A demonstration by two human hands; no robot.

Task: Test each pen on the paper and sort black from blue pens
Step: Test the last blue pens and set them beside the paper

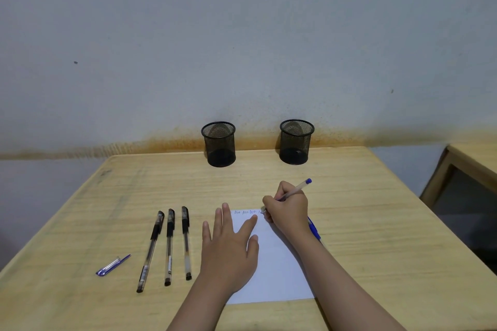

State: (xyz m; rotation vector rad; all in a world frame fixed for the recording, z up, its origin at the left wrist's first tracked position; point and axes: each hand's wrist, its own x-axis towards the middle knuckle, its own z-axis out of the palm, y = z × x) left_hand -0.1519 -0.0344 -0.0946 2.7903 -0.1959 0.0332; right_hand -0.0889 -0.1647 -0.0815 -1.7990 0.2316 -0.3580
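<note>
Three black pens (pixel 169 247) lie side by side on the bench (pixel 363 223), left of the paper (pixel 271 269), their long axes running roughly near to far with the capped ends pointing away toward the wall; the leftmost one leans a little, its near end swung out to the left. Further left lies a loose blue cap (pixel 113 265), slanted, its clip end pointing far-right.

On the paper, the left hand (pixel 228 252) rests flat, fingers spread and straight, pressing the sheet down near its left edge. The right hand (pixel 287 209) has its grip pinched around a clear pen with a blue end (pixel 294 190); the tip meets the paper's far edge, just beside a row of small blue scribbles (pixel 246 212), and the long axis tilts up and away to the right, blue end highest.

Another blue pen (pixel 314 231) lies on the bench just right of the paper, mostly hidden behind the right wrist.

Two black mesh cups stand upright at the far edge by the wall, one left (pixel 219 144), one right (pixel 295 142), well apart from each other.
</note>
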